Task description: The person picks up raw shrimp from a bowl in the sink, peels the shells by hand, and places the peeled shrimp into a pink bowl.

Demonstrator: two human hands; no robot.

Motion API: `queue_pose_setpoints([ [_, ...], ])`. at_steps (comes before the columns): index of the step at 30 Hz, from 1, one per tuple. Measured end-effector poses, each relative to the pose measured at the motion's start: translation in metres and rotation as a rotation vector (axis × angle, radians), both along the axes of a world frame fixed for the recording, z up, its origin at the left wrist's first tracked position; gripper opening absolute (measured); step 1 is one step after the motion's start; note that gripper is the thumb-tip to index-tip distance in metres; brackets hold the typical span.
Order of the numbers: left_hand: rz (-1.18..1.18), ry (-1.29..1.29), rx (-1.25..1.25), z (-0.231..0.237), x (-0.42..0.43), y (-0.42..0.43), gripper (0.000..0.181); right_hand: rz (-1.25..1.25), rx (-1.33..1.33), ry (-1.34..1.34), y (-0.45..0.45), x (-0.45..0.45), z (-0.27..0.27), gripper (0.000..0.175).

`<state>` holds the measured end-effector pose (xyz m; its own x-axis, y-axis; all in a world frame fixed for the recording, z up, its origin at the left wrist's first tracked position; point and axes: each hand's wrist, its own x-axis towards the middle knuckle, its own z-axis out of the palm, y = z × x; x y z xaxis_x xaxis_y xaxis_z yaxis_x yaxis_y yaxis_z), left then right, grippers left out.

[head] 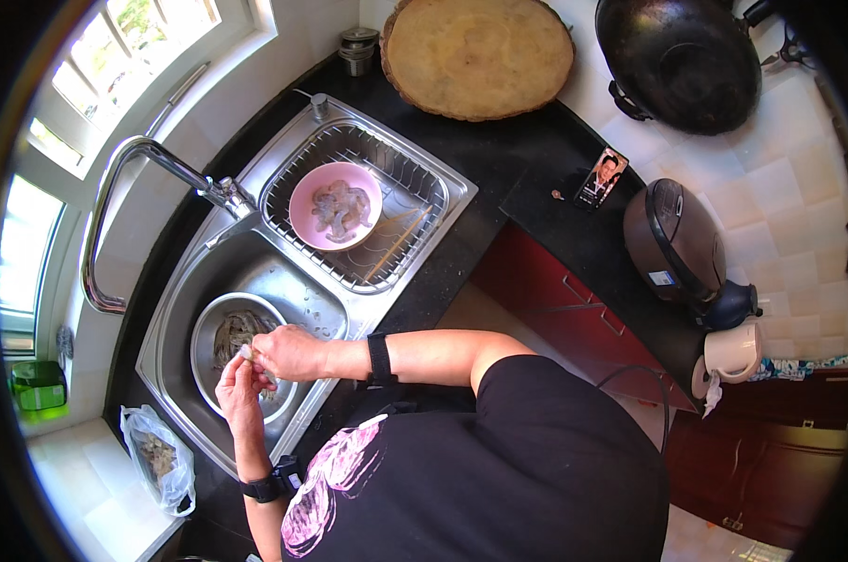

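Note:
Over the left basin of a steel sink [311, 291], my two hands meet at a small, pale peeled-looking shrimp [246, 353]. My left hand [240, 395] pinches it between thumb and fingertips. The bent fingers of my right hand [292, 353] grip it from the other side. Beneath them a metal bowl [206, 319] stands in the basin, with several grey whole shrimp [236, 330] inside; my hands hide part of it. In the wire basket [424, 204] of the other basin, a pink bowl [301, 221] contains several peeled shrimp [341, 207].
A chrome faucet [97, 232] arches beside the basin. Chopsticks [399, 242] lie in the wire basket. A plastic bag [174, 449] with scraps stands left of the sink. Farther off are a round wooden board [477, 56], a phone [600, 179], a rice cooker [677, 239] and a wok [684, 63].

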<state>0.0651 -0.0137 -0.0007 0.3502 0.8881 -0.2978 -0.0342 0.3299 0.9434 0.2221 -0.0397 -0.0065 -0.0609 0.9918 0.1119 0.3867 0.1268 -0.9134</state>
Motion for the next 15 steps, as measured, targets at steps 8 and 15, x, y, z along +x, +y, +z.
queue_pose_setpoints([
  [8,-0.041,0.042,0.016,-0.010,-0.012,0.004,0.021,0.032,0.010,-0.060,-0.002,0.003,0.005,0.019],
  [15,-0.138,0.186,0.219,-0.008,-0.009,-0.001,0.023,0.093,0.015,-0.154,0.001,0.005,0.007,0.020],
])
